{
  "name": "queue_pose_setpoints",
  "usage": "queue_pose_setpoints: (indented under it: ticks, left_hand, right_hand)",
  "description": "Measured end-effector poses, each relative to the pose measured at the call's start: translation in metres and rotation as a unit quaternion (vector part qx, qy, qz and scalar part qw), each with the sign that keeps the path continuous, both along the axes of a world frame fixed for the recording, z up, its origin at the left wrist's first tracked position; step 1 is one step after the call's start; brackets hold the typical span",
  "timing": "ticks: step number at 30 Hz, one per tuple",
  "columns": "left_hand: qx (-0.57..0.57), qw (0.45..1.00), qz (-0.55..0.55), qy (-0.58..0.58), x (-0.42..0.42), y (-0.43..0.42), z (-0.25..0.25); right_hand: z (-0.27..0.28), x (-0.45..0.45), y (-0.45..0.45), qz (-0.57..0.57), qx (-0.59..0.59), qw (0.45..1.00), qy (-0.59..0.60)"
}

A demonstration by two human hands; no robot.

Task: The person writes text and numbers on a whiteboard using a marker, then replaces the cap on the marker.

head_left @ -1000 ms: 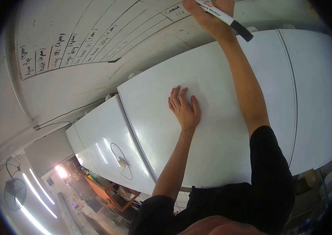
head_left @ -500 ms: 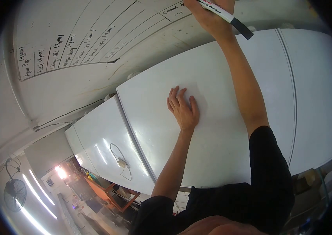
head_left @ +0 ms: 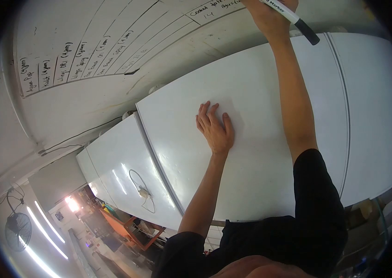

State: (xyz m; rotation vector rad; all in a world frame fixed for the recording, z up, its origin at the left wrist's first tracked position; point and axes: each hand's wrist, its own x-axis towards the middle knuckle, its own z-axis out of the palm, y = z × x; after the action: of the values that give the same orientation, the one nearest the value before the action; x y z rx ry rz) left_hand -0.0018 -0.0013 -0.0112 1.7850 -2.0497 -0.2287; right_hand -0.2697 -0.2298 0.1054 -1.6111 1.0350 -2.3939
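Near the top edge, my right hand (head_left: 272, 21) is closed around a whiteboard marker (head_left: 293, 17), white with a black end. Its fingertips and the marker's writing tip are cut off by the frame. Beside it is the ruled whiteboard (head_left: 168, 21), with black handwriting that includes "Cooked date" and "14". My left hand (head_left: 216, 129) rests palm down with fingers spread on the white freezer lid (head_left: 247, 176), holding nothing.
Another white lid (head_left: 126, 167) lies to the left, with a cable and plug (head_left: 143, 192) on it. A wall fan (head_left: 18, 231) is at the lower left, near an orange-framed rack (head_left: 131, 234). A thin cord (head_left: 80, 134) runs along the wall.
My right hand has moved to the right along the whiteboard with the marker, and more handwriting shows beside "Cooked". My left hand has stayed almost still on the lid.
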Motion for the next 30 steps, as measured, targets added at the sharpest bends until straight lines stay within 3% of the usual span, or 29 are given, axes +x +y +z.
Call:
queue_pose_setpoints:
  ticks: [10, 16, 30]
  left_hand:
    - [-0.006, 1.0, 0.0, -0.001, 0.0, 0.0, -0.001]
    - [-0.004, 1.0, -0.003, 0.003, -0.001, 0.0, 0.0]
    - [-0.007, 1.0, -0.004, 0.002, -0.001, 0.0, 0.0]
  right_hand:
    - [0.001, -0.004, 0.002, -0.009, -0.008, 1.0, 0.014]
    - [0.006, 0.0, 0.008, -0.07, 0.021, 0.994, 0.08]
    - [-0.001, -0.03, 0.008, -0.057, 0.023, 0.998, -0.028]
